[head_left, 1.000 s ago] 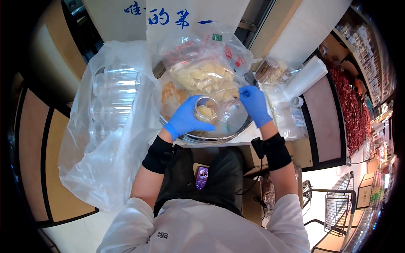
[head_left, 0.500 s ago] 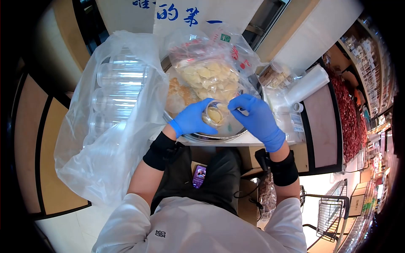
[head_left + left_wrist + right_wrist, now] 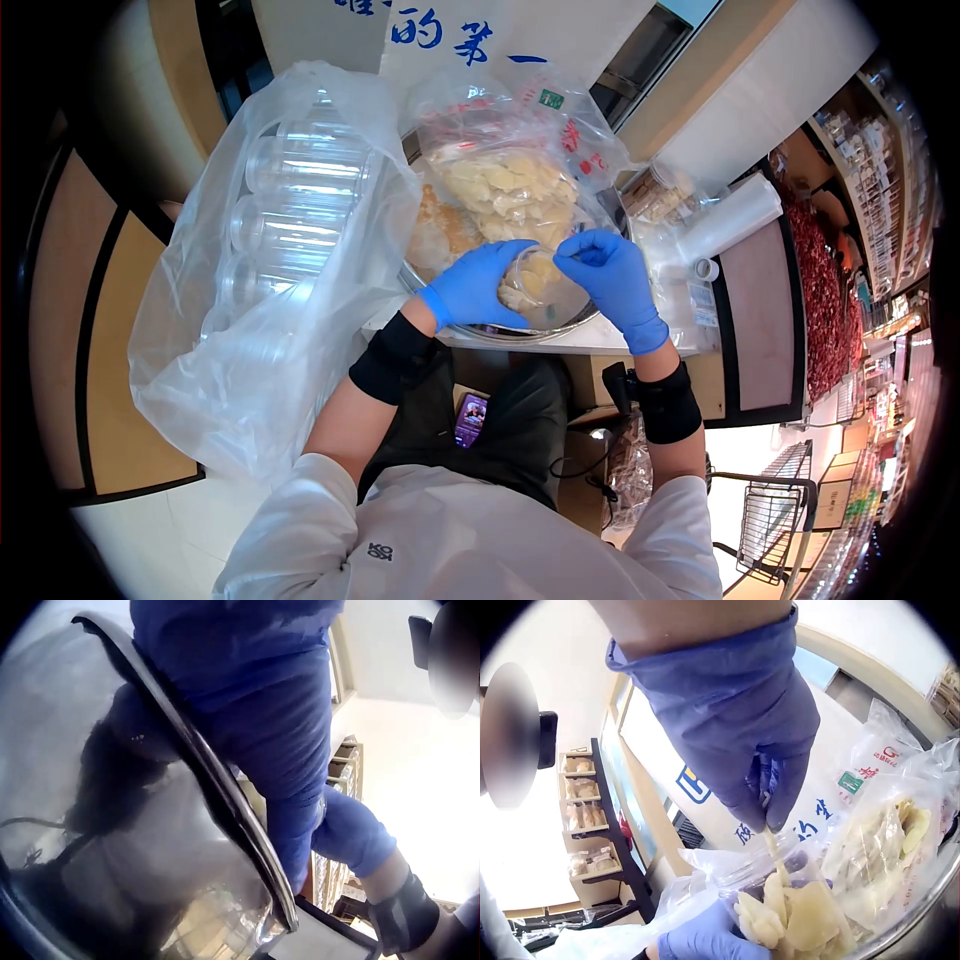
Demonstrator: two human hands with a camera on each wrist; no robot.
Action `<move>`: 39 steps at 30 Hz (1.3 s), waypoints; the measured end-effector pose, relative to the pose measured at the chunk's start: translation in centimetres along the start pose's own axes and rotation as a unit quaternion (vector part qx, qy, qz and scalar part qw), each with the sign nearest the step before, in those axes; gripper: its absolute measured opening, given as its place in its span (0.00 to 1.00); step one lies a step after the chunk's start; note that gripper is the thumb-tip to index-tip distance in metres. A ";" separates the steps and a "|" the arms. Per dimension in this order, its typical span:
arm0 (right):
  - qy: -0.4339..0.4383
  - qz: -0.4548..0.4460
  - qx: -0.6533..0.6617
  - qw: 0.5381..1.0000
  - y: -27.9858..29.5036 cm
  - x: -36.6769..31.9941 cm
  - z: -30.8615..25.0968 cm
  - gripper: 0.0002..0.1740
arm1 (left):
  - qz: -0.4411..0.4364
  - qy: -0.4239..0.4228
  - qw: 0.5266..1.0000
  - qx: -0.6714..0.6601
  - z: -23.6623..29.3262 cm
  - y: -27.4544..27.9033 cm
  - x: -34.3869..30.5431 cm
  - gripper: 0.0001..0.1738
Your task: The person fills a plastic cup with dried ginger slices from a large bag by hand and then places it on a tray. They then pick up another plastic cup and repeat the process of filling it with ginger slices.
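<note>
In the head view my blue-gloved left hand [image 3: 480,285] grips a clear plastic jar [image 3: 532,272] that holds pale yellow dried slices [image 3: 810,919]. The jar tilts over the front part of a shiny metal basin [image 3: 913,930]. My right hand [image 3: 615,290], also gloved in blue, is at the jar's mouth; the right wrist view shows its thumb and fingers pinching a thin pale slice [image 3: 773,847] that reaches down into the jar. Behind the jar, a clear printed bag [image 3: 510,185] full of similar slices lies in the basin. The left wrist view shows mainly the glove's back and the basin's rim.
To the left, a large translucent bag [image 3: 250,390] holds several empty clear jars [image 3: 300,215]. At right stand a filled container [image 3: 660,185], a roll of plastic [image 3: 735,218] and a small white cap [image 3: 706,270]. A shopping cart [image 3: 770,530] stands at the lower right.
My right hand has come leftward from beside the bag of slices to the jar's mouth. The left hand and jar have shifted slightly right, and the jar tilts more.
</note>
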State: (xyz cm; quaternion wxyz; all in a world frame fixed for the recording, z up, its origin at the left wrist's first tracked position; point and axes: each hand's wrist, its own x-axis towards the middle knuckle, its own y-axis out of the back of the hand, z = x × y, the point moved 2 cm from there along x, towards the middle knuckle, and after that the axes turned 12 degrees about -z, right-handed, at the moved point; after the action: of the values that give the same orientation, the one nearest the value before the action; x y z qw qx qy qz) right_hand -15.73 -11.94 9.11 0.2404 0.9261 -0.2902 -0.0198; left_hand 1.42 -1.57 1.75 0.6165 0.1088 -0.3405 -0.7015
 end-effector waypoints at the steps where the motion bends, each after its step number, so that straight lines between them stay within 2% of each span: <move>1: -0.019 -0.028 -0.002 0.999 0.0 0.1 0.8 0.10 | 0.001 0.000 1.000 -0.001 -0.3 -0.1 0.0 0.54; 4: -0.046 -0.069 -0.040 0.996 -0.2 -0.2 0.2 0.11 | -0.040 -0.011 0.998 -0.056 -0.7 0.0 0.3 0.54; 6: -0.053 -0.082 -0.075 0.992 -0.8 -0.5 -1.0 0.12 | -0.115 0.073 0.988 -0.076 -0.1 0.6 0.1 0.54; 9: -0.005 -0.102 -0.127 0.987 -1.5 -0.9 -1.8 0.12 | -0.104 0.036 0.990 -0.091 -1.1 0.2 0.2 0.54; 11: -0.063 -0.125 -0.032 0.990 -0.8 -0.6 -1.1 0.13 | -0.092 0.056 0.992 -0.070 -1.0 0.0 0.1 0.54; 12: -0.062 -0.127 -0.033 0.989 -0.8 -0.6 -1.2 0.13 | -0.083 0.077 0.992 -0.047 -0.8 0.1 0.0 0.54; 15: -0.081 -0.149 0.015 0.985 -1.3 -0.9 -1.2 0.12 | -0.088 0.065 0.994 -0.018 -0.7 0.0 0.0 0.56; 19: -0.061 -0.149 0.000 0.987 -2.4 -0.6 -1.0 0.12 | -0.067 0.052 0.996 -0.018 -1.0 -0.1 0.0 0.57; 21: -0.062 -0.151 -0.015 0.986 -2.3 -0.5 -1.1 0.13 | -0.090 0.082 0.992 -0.015 -0.6 0.1 0.0 0.57; 23: -0.068 -0.133 -0.104 0.983 -1.5 -0.2 -1.3 0.14 | -0.086 0.080 0.993 -0.009 -0.1 0.2 0.1 0.56; 24: -0.066 -0.137 -0.105 0.983 -1.3 -0.1 -1.4 0.14 | -0.083 0.081 0.993 -0.004 0.1 0.4 0.1 0.56; 25: -0.073 -0.098 -0.087 0.989 -0.9 -0.2 -1.4 0.14 | -0.081 0.082 0.993 -0.005 0.0 0.2 0.0 0.56; 26: -0.080 -0.060 -0.069 0.993 -0.6 -0.3 -1.4 0.14 | -0.070 0.057 0.996 -0.006 -0.1 0.0 0.0 0.56; 27: -0.069 -0.045 -0.010 0.997 -0.6 -0.2 -1.1 0.14 | -0.059 0.031 0.998 -0.006 -0.2 -0.1 0.0 0.56; 28: -0.069 -0.046 -0.011 0.997 -0.7 -0.2 -0.8 0.14 | -0.058 0.031 0.998 -0.006 -0.6 -0.1 0.1 0.56; 30: -0.101 -0.059 0.082 0.990 -0.9 -0.2 0.0 0.15 | -0.101 -0.029 0.989 -0.100 -1.0 -0.1 0.3 0.58; 34: -0.122 -0.078 0.166 0.975 -1.5 -0.1 0.6 0.17 | -0.109 -0.040 0.990 -0.076 -1.5 -0.4 0.5 0.61; 36: -0.162 -0.131 0.130 0.969 -1.6 0.1 -0.1 0.19 | -0.124 0.042 0.991 0.006 -0.6 0.0 0.2 0.61; 37: -0.163 -0.132 0.130 0.969 -1.4 0.4 -0.2 0.19 | -0.124 0.043 0.991 0.005 -0.5 0.1 0.2 0.61; 39: -0.269 -0.149 0.114 0.945 -1.6 0.7 0.0 0.21 | -0.115 0.070 0.991 0.004 -0.6 -0.1 0.1 0.61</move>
State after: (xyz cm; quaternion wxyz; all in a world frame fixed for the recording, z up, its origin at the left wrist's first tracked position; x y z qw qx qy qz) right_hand -14.33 -11.16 8.49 0.0404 0.9403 -0.2031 -0.2702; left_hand 1.66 -1.85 1.30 0.5534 0.1987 -0.2850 -0.7570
